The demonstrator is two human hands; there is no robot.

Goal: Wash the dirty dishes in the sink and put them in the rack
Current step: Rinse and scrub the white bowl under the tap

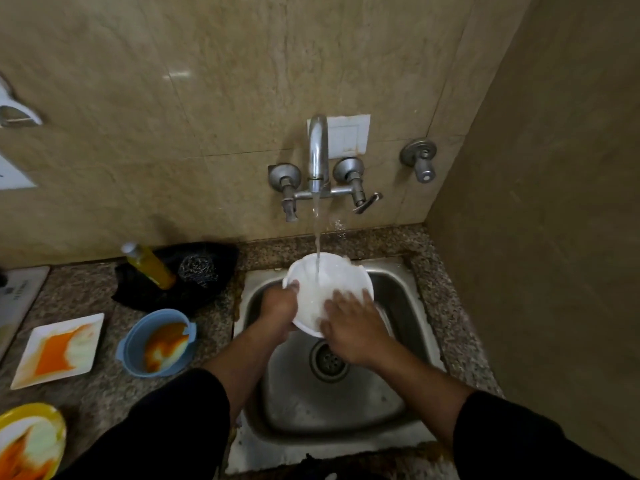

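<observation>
Running from the tap (318, 150), water strikes the white bowl (332, 271) held over the sink (398, 303); the left grip (278, 306) clasps its rim, the right grip (349, 327) presses flat-fingered inside it.

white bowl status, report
Left hand grips white bowl rim, right hand flat inside it. Bowl under running tap, over sink. Dirty on counter: blue bowl, square plate, yellow plate; rack not in view.
</observation>
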